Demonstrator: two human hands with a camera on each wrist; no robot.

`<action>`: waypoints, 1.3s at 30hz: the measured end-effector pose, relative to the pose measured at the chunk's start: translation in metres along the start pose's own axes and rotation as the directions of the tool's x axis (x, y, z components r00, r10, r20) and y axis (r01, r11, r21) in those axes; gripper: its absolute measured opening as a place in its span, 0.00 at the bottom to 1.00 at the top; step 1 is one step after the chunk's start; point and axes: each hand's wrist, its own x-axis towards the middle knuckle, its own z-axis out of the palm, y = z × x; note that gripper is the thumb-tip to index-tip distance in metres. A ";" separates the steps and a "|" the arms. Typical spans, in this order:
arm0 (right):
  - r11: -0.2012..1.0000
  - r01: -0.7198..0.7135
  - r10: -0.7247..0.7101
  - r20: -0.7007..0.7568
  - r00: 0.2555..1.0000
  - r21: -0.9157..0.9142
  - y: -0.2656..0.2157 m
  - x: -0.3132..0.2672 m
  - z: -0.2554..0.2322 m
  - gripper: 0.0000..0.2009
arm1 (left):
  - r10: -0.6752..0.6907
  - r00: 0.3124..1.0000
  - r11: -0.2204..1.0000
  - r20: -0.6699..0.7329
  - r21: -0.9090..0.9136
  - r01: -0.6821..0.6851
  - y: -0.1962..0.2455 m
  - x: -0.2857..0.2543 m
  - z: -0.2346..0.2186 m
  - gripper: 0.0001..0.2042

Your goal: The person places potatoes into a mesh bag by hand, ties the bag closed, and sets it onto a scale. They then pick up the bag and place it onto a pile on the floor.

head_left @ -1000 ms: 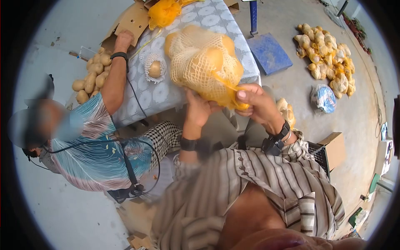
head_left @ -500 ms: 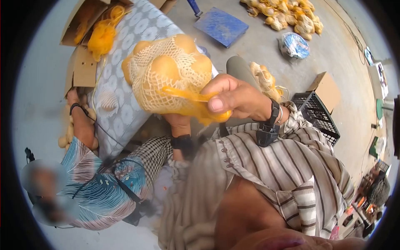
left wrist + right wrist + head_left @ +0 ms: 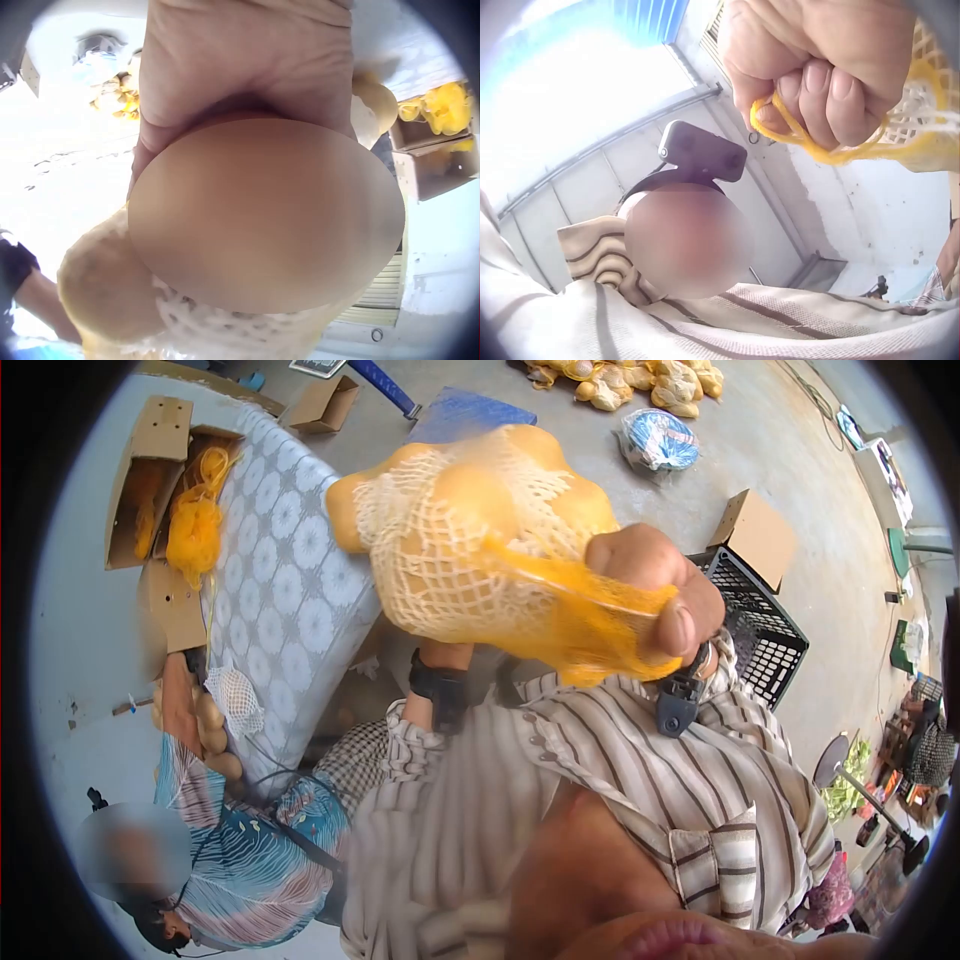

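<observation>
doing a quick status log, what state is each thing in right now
yellow net bag: filled, held up, neck gathered
right hand: curled round the bag's neck
left hand: palm against the bag, fingertips hidden
cardboard box: open
yellow netting: bunched up
black crate: contents unclear
floor bags: filled, heaped

A packing area — cardboard boxes (image 3: 178,545), a black plastic crate (image 3: 765,635) and netted produce (image 3: 625,382) on bare concrete.
</observation>
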 end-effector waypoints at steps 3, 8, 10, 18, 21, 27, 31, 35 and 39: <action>0.996 0.064 -0.053 0.176 0.983 -0.058 -0.003 -0.002 -0.032 0.19 | -0.021 1.000 0.992 0.020 0.126 0.018 -0.016 0.017 -0.001 0.31; 0.993 0.057 -0.077 -0.189 0.979 -0.107 -0.007 0.014 -0.036 0.19 | -0.043 0.999 0.952 0.000 0.303 0.041 -0.035 0.059 -0.014 0.30; 0.991 0.062 -0.108 -0.440 0.891 -0.117 0.001 0.024 -0.058 0.17 | -0.061 0.998 0.932 -0.024 0.357 0.065 -0.048 0.074 -0.028 0.30; 0.978 0.178 -0.207 -0.608 0.766 -0.109 -0.001 0.078 -0.100 0.16 | -0.089 0.987 0.859 -0.136 0.490 0.145 -0.049 0.153 -0.060 0.29; 0.992 0.090 -0.122 -0.798 0.590 -0.085 -0.021 0.080 -0.095 0.15 | -0.029 0.973 0.847 -0.229 0.511 0.146 -0.055 0.175 -0.055 0.26; 0.996 -0.077 0.000 -0.840 0.542 -0.049 -0.036 0.120 -0.072 0.14 | -0.203 0.946 0.767 -0.251 0.560 0.313 -0.042 0.171 -0.071 0.25; 0.995 -0.090 0.071 -0.890 0.450 0.033 -0.042 0.140 -0.052 0.13 | -0.262 0.934 0.769 -0.244 0.532 0.355 -0.007 0.163 -0.074 0.25; 0.990 -0.124 0.121 -0.886 0.447 0.073 -0.062 0.160 -0.044 0.11 | -0.287 0.925 0.775 -0.249 0.507 0.377 0.012 0.164 -0.069 0.24; 0.990 -0.097 0.139 -0.862 0.488 0.105 -0.071 0.163 -0.035 0.11 | -0.314 0.935 0.862 -0.167 0.363 0.355 0.030 0.167 -0.066 0.21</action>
